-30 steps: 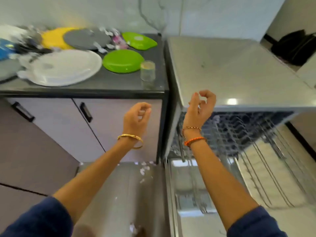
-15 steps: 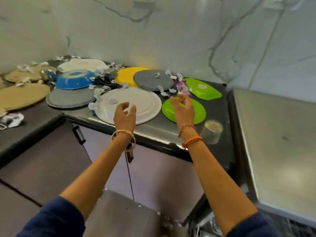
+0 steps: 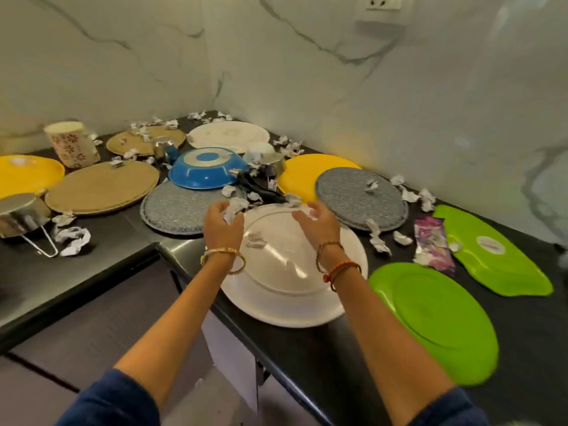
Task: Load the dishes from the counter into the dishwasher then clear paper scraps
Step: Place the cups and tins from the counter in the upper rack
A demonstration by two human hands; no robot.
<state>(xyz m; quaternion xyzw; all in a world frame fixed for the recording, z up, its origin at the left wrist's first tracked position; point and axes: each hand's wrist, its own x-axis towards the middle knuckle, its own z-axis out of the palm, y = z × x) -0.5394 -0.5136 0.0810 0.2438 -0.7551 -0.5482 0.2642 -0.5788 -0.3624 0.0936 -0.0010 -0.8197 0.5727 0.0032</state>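
Bright, even light; glare on white plate (image 3: 285, 272); wide-angle edge bending; soft motion blur.

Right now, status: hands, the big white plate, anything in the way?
Left hand and right hand open, over the white plate, no grip yet. Plate upside down on the counter edge. Paper scrap on it; more scraps at its far rim.

— Where are you looking from?
— Your one head camera sits above the counter (image 3: 307, 364), looking forward and down into the corner where two marbled walls (image 3: 399, 103) meet.
— How near is it?
— Near enough that both your forearms run up from the bottom edge, with the white plate (image 3: 285, 290) close under the lens. The wide angle bends the counter's edges.
— Any second view?
— None, so nothing is shared.
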